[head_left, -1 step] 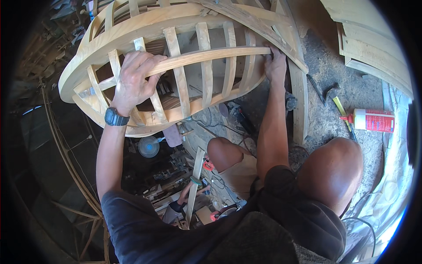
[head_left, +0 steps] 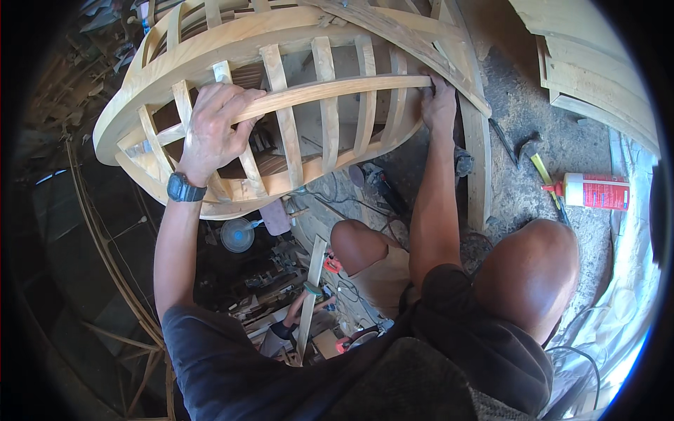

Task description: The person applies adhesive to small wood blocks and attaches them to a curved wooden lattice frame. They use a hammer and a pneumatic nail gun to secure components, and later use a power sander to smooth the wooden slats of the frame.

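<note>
A long, slightly bowed wooden strip (head_left: 344,87) lies across the curved ribs (head_left: 327,105) of a large rounded wooden frame (head_left: 168,63). My left hand (head_left: 216,130), with a dark watch on its wrist, is closed over the strip toward its left part, fingers curled on top and thumb below. At the strip's right end, my right hand (head_left: 440,109) grips it; some of those fingers are hidden behind the wood. Just above the right hand, a rough plank (head_left: 414,45) slants over the frame.
An upright board (head_left: 479,168) stands beside my right forearm. On the floor to the right are a hammer (head_left: 538,165) and a red-and-white bottle (head_left: 597,191). An angle grinder (head_left: 385,186) with cords lies under the frame. Farther down, a co-worker's arm (head_left: 295,309) reaches to a plank (head_left: 307,319).
</note>
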{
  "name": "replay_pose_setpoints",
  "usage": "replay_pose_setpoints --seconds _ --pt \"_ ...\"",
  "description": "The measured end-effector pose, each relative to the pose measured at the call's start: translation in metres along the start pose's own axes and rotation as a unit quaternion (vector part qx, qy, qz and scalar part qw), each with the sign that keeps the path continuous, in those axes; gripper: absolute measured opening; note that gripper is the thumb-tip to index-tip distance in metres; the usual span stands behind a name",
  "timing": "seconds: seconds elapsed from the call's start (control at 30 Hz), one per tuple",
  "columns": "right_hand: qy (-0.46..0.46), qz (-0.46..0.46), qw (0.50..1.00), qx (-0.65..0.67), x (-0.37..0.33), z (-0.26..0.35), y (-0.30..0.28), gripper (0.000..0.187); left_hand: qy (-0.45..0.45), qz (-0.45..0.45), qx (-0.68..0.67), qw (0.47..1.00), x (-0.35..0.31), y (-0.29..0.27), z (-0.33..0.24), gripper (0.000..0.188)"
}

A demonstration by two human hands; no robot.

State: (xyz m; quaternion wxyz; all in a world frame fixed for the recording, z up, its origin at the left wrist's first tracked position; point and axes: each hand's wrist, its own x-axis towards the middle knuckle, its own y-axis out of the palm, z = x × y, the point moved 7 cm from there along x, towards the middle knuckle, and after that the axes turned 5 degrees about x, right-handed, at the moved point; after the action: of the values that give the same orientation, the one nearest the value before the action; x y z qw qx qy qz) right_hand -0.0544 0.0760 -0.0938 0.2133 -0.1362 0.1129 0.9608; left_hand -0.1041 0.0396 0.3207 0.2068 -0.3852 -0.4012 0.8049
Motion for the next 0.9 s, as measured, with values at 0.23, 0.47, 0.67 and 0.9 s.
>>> replay_pose_setpoints --seconds 0.23,0.47,0.67,0.9 --pt "-0.013 -0.012 1.000 -0.006 -0.004 0.002 -0.001 0.057 -0.001 -0.012 0.007 1.000 0.006 -0.006 -0.004 0.030" --pt "0.060 0.018 0.997 0.049 -0.011 0.009 0.000 0.055 -0.016 0.000 -0.002 1.000 0.003 -0.002 -0.001 0.035" --pt "0.056 0.005 0.998 0.029 -0.009 0.006 -0.001 0.046 -0.017 -0.002 0.000 1.000 0.005 -0.002 -0.001 0.038" --pt "0.066 0.005 0.997 0.036 -0.009 0.008 -0.003 0.044 -0.019 0.000 -0.003 1.000 0.005 -0.001 0.000 0.040"
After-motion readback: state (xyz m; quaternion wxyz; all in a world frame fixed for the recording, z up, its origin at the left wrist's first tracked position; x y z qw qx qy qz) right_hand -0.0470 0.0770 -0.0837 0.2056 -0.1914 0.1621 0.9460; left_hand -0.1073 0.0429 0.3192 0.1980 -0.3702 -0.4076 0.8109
